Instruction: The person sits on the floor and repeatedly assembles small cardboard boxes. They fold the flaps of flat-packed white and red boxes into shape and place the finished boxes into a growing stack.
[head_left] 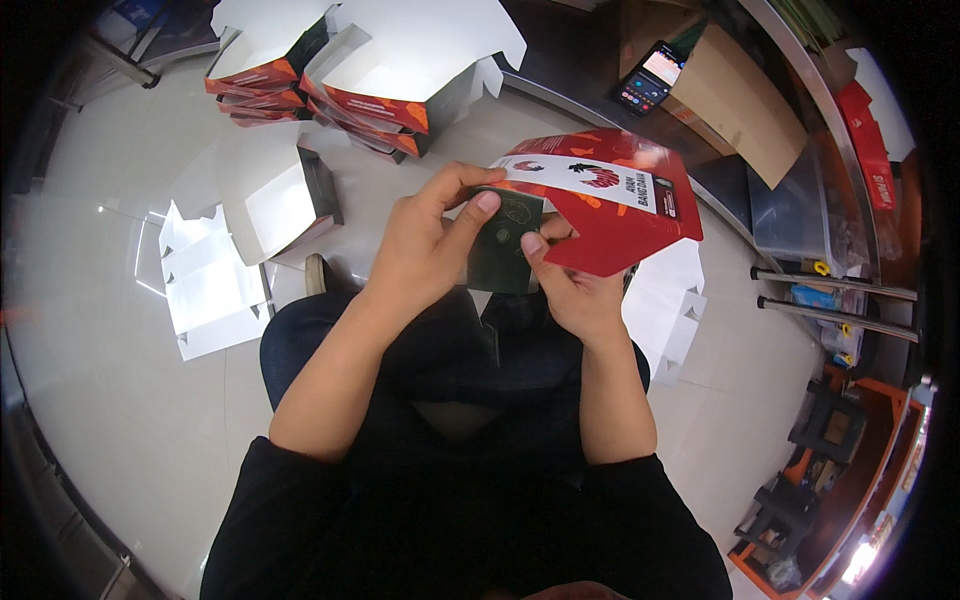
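Note:
Above my lap I hold a partly folded cardboard food box (625, 235), red with a white printed band on its lid and a dark green side panel. My left hand (425, 235) pinches the green panel's left edge, thumb in front and fingers behind. At the panel's right side, my right hand (580, 290) grips the card with its thumb on the front; its other fingers are partly hidden behind the box. A narrow dark flap hangs down below the green panel.
Stacked folded boxes (390, 75) stand on the tiled floor ahead. An open box (285, 205) and a flat white blank (205, 280) lie at left, another blank (665, 305) at right. A phone (650, 78) rests by brown cardboard (740, 100). An orange-framed rack (840, 480) stands right.

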